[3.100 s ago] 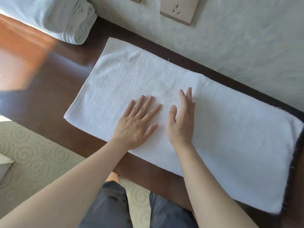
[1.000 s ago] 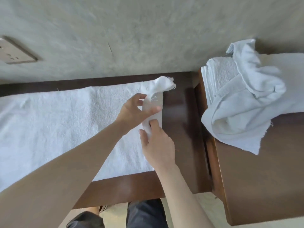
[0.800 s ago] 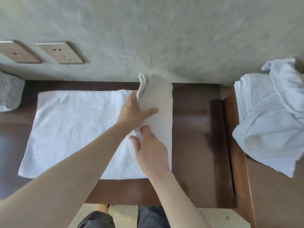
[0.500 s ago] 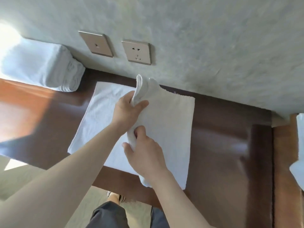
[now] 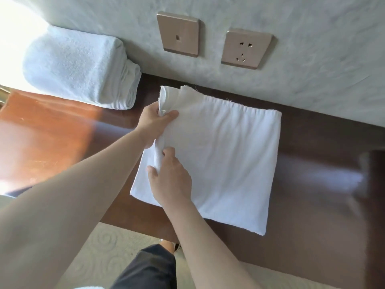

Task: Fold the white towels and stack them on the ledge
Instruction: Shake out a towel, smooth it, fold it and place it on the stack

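A white towel [image 5: 225, 159] lay folded over on itself on the dark wooden ledge [image 5: 312, 184], filling the middle of the frame, its far edge close to the wall and its near edge close to the ledge's front rim; the right side formed a smooth fold, while the left side held the loose layered edges. The left hand [image 5: 153, 126] gripped the towel's upper left corner, thumb on top and fingers curled beneath the lifted layers, so that the corner stood raised a little off the ledge; the right hand [image 5: 169, 180], lower in the frame, pinched the same left edge nearer the front, its thumb and fingers closed round a bunched ridge of cloth. Both forearms reached in from the bottom left and bottom centre of the frame.

In the upper left a stack of folded towels [image 5: 81, 67] sat on the ledge against the wall, well apart from the one being handled, its rounded folded ends facing right; strong sunlight washed out the far left and lit a stretch of the ledge orange-brown. On the pale textured wall [image 5: 312, 59], at the top centre, two beige plates hung side by side: a wall switch [image 5: 178, 34] on the left and a power socket [image 5: 246, 49] on the right. Patterned cream carpet [image 5: 108, 253] and dark trousers [image 5: 148, 268] showed along the bottom edge.
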`<state>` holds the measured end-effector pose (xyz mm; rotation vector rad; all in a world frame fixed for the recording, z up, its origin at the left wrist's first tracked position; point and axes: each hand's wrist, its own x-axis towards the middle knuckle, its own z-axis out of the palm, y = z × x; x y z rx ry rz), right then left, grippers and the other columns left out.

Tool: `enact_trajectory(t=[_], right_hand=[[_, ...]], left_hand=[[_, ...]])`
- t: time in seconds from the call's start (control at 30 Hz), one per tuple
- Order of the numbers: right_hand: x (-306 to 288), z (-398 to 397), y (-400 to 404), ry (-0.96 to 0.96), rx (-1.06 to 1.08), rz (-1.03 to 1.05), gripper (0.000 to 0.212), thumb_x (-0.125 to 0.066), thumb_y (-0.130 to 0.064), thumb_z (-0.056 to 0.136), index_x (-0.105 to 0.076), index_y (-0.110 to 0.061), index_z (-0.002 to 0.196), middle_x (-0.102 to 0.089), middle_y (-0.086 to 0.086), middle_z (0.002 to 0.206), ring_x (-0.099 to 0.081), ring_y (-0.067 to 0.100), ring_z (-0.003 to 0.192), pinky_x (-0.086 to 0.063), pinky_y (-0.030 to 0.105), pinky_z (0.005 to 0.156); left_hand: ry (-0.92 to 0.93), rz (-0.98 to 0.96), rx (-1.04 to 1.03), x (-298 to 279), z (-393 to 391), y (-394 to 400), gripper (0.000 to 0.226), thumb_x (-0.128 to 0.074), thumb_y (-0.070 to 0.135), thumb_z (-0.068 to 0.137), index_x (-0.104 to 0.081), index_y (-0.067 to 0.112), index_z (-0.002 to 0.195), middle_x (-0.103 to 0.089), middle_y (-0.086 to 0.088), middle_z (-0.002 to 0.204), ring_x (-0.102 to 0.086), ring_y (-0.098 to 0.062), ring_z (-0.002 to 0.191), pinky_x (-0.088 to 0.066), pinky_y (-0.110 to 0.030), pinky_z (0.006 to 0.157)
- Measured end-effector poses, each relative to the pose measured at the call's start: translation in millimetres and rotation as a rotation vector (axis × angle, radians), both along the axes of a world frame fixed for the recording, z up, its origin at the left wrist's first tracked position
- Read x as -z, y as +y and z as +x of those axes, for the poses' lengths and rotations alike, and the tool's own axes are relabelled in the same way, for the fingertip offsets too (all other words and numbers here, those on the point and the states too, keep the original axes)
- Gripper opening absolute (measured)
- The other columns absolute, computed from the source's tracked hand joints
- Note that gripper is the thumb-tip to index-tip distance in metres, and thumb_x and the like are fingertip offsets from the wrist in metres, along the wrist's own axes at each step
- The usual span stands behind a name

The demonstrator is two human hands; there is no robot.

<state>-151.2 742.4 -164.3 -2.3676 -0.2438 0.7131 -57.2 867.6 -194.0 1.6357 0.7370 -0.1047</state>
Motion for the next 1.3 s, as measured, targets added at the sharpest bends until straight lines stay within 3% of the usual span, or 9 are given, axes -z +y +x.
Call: enact_trajectory(t=[0.23,0.4,0.53,0.67,0.77,0.87,0.97,1.07,1.3], right_hand=[[26.5,-10.4,12.4,-0.114,-0.045,-0.04,0.035,-0.044,-0.051,0.101,-0.046,-0.024,0.123,-0.068,-0.004,0.098,-0.067,0.022,0.092,-0.045,0.034,0.068],[30.0,16.4,-9.9,0.046,0.076,0.1,0.031,-0.041,-0.045,0.105,-0.052,-0.026,0.127,-0.046,-0.012,0.065,-0.058,0.019,0.079,-0.044,0.034,0.072],[29.7,25.2,-23.8,-0.041,0.053,-0.01,0.042,-0.05,-0.037,0.101,-0.043,-0.027,0.141,-0.052,-0.012,0.077,-0.061,0.019,0.085,-0.052,0.038,0.079],[29.1,18.6,-13.1,-0.142,-0.151,-0.182,0.062,-0.053,-0.048,0.098,-0.024,-0.038,0.152,-0.058,0.0,0.107,-0.061,0.023,0.099,-0.045,0.033,0.074],[27.4,23.6,-7.1,-0.122,-0.146,-0.167,0.055,-0.052,-0.046,0.099,-0.03,-0.035,0.149,-0.063,0.002,0.115,-0.063,0.025,0.104,-0.046,0.035,0.075],[22.1,51.7,-5.1,-0.093,-0.022,-0.061,0.038,-0.05,-0.035,0.102,-0.043,-0.026,0.139,-0.068,0.004,0.103,-0.064,0.028,0.098,-0.044,0.036,0.072],[17.6,88.2,10.2,-0.181,0.007,-0.112,0.03,-0.047,-0.03,0.104,-0.046,-0.017,0.131,-0.069,0.008,0.102,-0.064,0.031,0.096,-0.033,0.032,0.067],[19.8,119.6,35.5,-0.235,0.056,-0.148,0.027,-0.047,-0.037,0.104,-0.052,-0.013,0.114,-0.069,0.006,0.105,-0.065,0.029,0.096,-0.035,0.031,0.066],[43.5,154.4,58.3,-0.254,0.2,-0.305,0.034,-0.043,-0.041,0.105,-0.052,-0.011,0.117,-0.071,0.014,0.108,-0.067,0.036,0.102,-0.035,0.034,0.069]], left_hand=[[0.063,0.076,-0.02,30.2,1.9,22.6,0.02,-0.068,0.041,0.094,-0.068,0.022,0.096,-0.071,0.011,0.084,-0.069,-0.013,0.079,-0.055,-0.023,0.062],[-0.006,0.335,0.057,21.0,-1.5,33.9,0.053,-0.073,0.035,0.09,-0.049,0.03,0.137,-0.059,0.015,0.096,-0.058,-0.001,0.086,-0.051,-0.024,0.075],[0.047,0.176,0.121,14.0,-0.5,42.9,0.045,-0.078,0.04,0.087,-0.055,0.031,0.126,-0.069,0.006,0.105,-0.067,-0.012,0.099,-0.059,-0.039,0.089],[0.056,0.344,0.235,15.6,-21.5,49.7,0.065,-0.08,0.034,0.085,-0.046,0.031,0.141,-0.062,0.009,0.099,-0.061,0.0,0.089,-0.048,-0.014,0.072],[-0.043,0.452,0.276,23.9,-42.3,43.3,0.064,-0.079,0.02,0.085,-0.047,0.028,0.139,-0.058,0.016,0.095,-0.057,0.009,0.08,-0.042,-0.004,0.07],[-0.139,0.627,0.264,32.8,-56.9,35.0,0.056,-0.075,0.015,0.088,-0.05,0.023,0.138,-0.056,0.004,0.123,-0.055,-0.01,0.11,-0.046,-0.029,0.098],[-0.17,0.793,0.361,39.3,-60.1,30.0,0.054,-0.063,0.009,0.093,-0.051,0.016,0.145,-0.032,-0.008,0.162,-0.031,-0.034,0.147,-0.027,-0.043,0.118],[-0.222,0.874,0.563,35.9,-45.8,35.0,0.062,-0.037,0.018,0.09,-0.044,0.019,0.152,-0.022,-0.003,0.168,-0.014,-0.027,0.156,-0.016,-0.04,0.121],[-0.157,0.964,0.734,47.6,-16.0,50.4,0.063,-0.018,0.035,0.1,-0.019,0.023,0.162,-0.012,0.004,0.17,-0.012,-0.018,0.157,-0.015,-0.04,0.126]])
